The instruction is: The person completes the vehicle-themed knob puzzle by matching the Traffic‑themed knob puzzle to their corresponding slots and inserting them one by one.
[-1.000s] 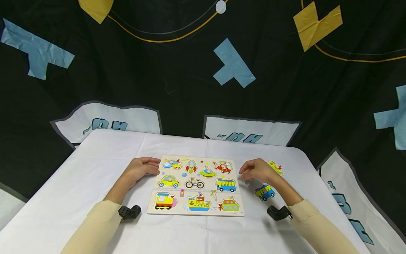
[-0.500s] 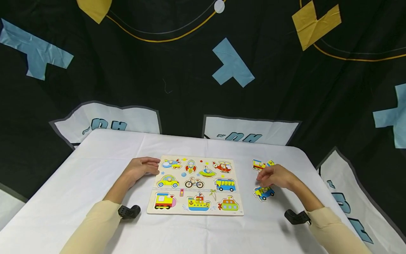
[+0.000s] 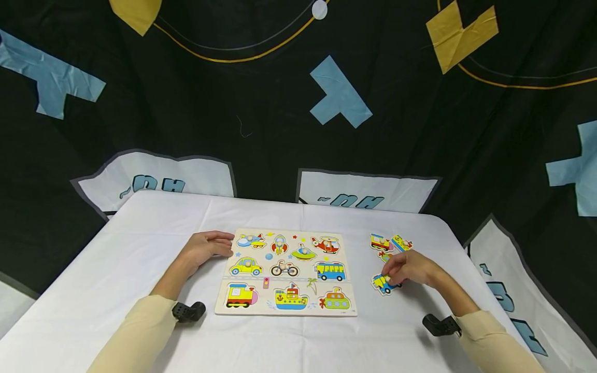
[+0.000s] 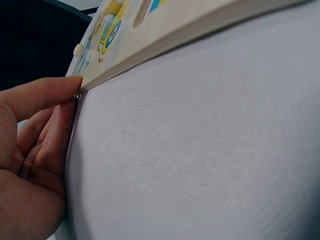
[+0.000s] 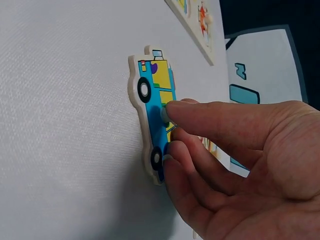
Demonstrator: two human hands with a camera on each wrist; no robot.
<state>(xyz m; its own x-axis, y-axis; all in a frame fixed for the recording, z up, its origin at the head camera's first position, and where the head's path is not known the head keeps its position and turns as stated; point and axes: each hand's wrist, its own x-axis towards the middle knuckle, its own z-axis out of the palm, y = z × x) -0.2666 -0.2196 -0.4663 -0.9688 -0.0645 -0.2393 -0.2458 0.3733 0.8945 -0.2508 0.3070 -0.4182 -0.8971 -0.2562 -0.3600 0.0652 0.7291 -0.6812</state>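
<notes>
A wooden puzzle board [image 3: 285,309] with printed vehicles lies flat on the white table. My left hand [image 3: 205,252] rests at the board's left edge; in the left wrist view its thumb [image 4: 50,95] touches the board's side, and the other fingers lie loosely behind it. To the right of the board is a blue and yellow bus puzzle piece [image 3: 382,285]. My right hand [image 3: 412,267] pinches the small knob [image 5: 165,115] on this bus piece with thumb and fingers. The fingertips behind the knob are partly hidden in the right wrist view.
Behind the right hand lie a train piece [image 3: 380,242] and a boat piece [image 3: 401,243]; a partly hidden green piece [image 3: 384,256] is close by. Knobbed pieces such as the car [image 3: 245,266] sit in the board. A dark curtain [image 3: 261,129] hangs past the table's far edge.
My right hand has moved right, away from the board's right edge, then down onto the bus piece, and now pinches its knob. My left hand stays at the board's left edge.
</notes>
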